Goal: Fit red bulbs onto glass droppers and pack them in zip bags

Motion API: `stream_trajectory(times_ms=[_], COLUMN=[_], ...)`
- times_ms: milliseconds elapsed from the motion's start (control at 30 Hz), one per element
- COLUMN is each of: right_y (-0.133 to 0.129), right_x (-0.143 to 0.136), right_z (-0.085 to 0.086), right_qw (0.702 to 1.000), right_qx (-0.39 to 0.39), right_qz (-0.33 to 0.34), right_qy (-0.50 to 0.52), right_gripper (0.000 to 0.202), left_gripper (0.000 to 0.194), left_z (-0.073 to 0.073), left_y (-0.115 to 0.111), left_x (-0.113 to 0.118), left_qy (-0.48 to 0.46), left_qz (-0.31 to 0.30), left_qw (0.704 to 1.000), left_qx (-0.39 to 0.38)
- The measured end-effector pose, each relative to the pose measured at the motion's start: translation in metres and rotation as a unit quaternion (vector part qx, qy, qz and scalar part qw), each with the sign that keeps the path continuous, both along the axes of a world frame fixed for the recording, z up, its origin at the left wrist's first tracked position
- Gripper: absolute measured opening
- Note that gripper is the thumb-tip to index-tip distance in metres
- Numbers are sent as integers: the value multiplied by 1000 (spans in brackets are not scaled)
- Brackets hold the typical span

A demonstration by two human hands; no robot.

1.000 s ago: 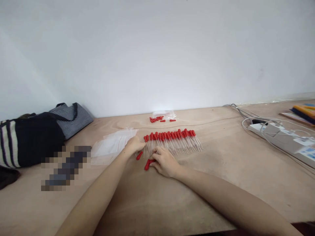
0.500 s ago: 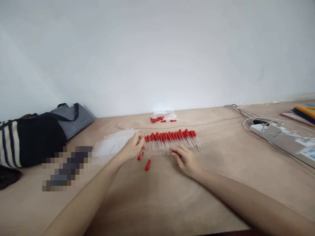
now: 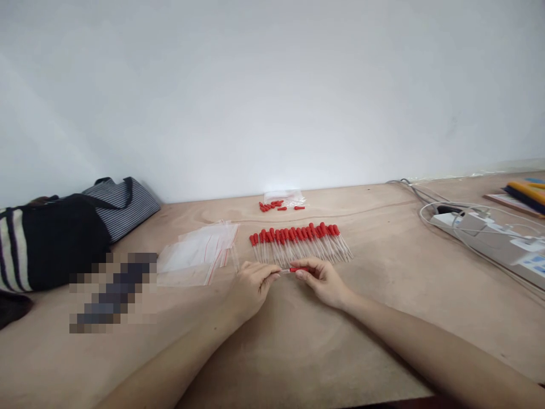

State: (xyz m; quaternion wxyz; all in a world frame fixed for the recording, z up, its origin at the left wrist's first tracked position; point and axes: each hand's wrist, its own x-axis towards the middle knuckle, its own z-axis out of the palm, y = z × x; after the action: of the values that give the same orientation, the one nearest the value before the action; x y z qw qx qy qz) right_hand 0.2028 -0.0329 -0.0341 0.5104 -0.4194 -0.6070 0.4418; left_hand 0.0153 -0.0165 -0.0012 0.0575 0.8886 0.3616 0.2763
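Observation:
My left hand (image 3: pixel 255 284) pinches a thin clear tube (image 3: pixel 284 271) between thumb and fingers. Opposite it, my right hand (image 3: pixel 321 279) grips a red rubber bulb (image 3: pixel 293 270), whose end meets the tube. Just beyond both hands lies a row of clear droppers with red bulbs (image 3: pixel 293 234), side by side with the bulbs pointing away from me. A loose clear tube (image 3: pixel 235 259) lies left of the row, close to my left hand.
Clear zip bags (image 3: pixel 191 255) lie left of the row. Loose red bulbs (image 3: pixel 266 208) and a small clear bag (image 3: pixel 283 197) are near the wall. A dark bag (image 3: pixel 63 238) stands far left; a power strip (image 3: pixel 489 230) with cables lies right.
My left hand has moved right and toward me, bringing a tube to the bulb in my right hand. My right hand has shifted slightly; the two loose bulbs near my left hand no longer show.

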Motion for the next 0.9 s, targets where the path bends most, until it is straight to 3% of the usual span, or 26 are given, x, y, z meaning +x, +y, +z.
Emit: stream_trajectory(times_ms=[300, 533, 800, 900], right_y=[-3, -5, -9, -10], right_x=[2, -1, -6, -8], right_z=[6, 7, 4, 2], right_qw=[996, 988, 997, 996], right_qx=[-18, -50, 75, 84], right_qz=[75, 73, 25, 24], right_qy=[54, 124, 16, -19], right_gripper=[16, 18, 11, 12], left_gripper=[16, 16, 18, 19], left_z=[-3, -4, -2, -3], left_y=[-2, -6, -18, -19], left_x=[1, 4, 6, 7], left_qy=[-15, -32, -25, -24], left_qz=[-30, -47, -32, -30], left_qw=[999, 995, 995, 996], left_qx=[16, 77, 92, 85])
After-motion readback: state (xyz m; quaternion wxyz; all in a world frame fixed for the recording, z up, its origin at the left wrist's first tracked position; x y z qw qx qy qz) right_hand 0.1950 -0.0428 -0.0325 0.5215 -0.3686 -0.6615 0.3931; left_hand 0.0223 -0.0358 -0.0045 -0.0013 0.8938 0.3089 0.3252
